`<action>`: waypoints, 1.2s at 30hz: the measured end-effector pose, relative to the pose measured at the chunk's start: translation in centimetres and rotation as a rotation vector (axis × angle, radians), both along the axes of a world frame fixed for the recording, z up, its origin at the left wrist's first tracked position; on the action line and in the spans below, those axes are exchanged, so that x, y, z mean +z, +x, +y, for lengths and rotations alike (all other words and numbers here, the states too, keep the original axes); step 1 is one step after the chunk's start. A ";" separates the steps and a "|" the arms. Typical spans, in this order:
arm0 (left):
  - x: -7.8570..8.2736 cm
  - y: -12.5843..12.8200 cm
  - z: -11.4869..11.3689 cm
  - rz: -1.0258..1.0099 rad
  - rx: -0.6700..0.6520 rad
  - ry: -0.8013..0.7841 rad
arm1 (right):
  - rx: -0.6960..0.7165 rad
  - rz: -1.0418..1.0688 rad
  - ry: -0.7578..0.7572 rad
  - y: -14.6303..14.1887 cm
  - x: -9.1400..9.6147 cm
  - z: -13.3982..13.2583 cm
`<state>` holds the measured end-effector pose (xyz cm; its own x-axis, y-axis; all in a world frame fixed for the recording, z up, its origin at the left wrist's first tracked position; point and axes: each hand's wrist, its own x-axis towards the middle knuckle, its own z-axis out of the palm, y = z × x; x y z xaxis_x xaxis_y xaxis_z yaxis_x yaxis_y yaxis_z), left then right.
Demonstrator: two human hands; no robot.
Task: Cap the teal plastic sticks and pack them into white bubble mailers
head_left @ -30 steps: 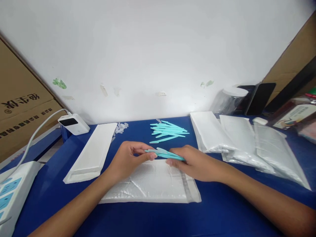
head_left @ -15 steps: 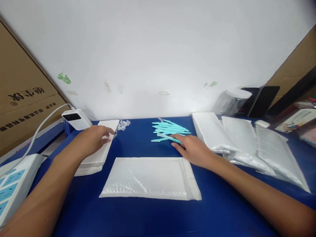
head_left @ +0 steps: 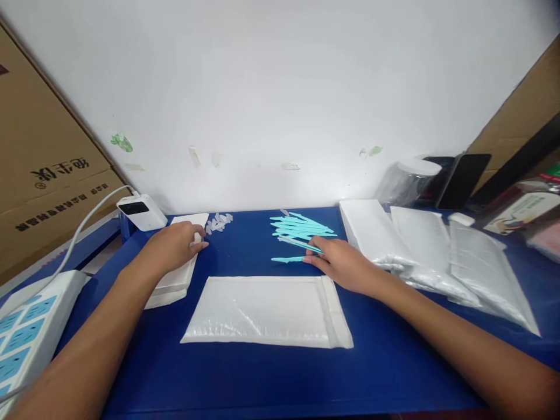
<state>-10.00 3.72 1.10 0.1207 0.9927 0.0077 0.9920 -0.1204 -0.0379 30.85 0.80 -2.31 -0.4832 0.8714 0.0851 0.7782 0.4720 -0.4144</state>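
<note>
A makeshift work corner, though whether in a home or a small workshop cannot be told. A blue worktop point(head_left: 262, 382) stands against a plain white wall point(head_left: 262, 87) dotted with scraps of tape point(head_left: 291, 166). White padded mailers point(head_left: 258, 309) and piled turquoise plastic sticks point(head_left: 301, 226) share it with a power strip point(head_left: 32, 338), near a large printed cardboard box point(head_left: 48, 128).

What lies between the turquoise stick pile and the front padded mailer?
In the head view: part of the right hand, one turquoise stick touching its thumb, and blue tabletop.
</note>
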 end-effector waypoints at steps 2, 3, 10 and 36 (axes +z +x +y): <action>-0.2 0.0 0.0 0.001 0.021 -0.008 | 0.005 0.002 -0.018 0.0 0.3 -0.2; -0.2 -0.1 0.0 -0.002 0.030 -0.012 | 0.008 0.004 -0.028 0.0 0.4 -0.3; 0.4 -0.8 -0.1 -0.101 0.019 -0.065 | 0.021 0.082 -0.010 0.1 0.6 -0.5; -1.3 4.4 -0.6 -0.543 -0.210 0.062 | -0.004 0.197 0.019 0.1 1.7 -1.3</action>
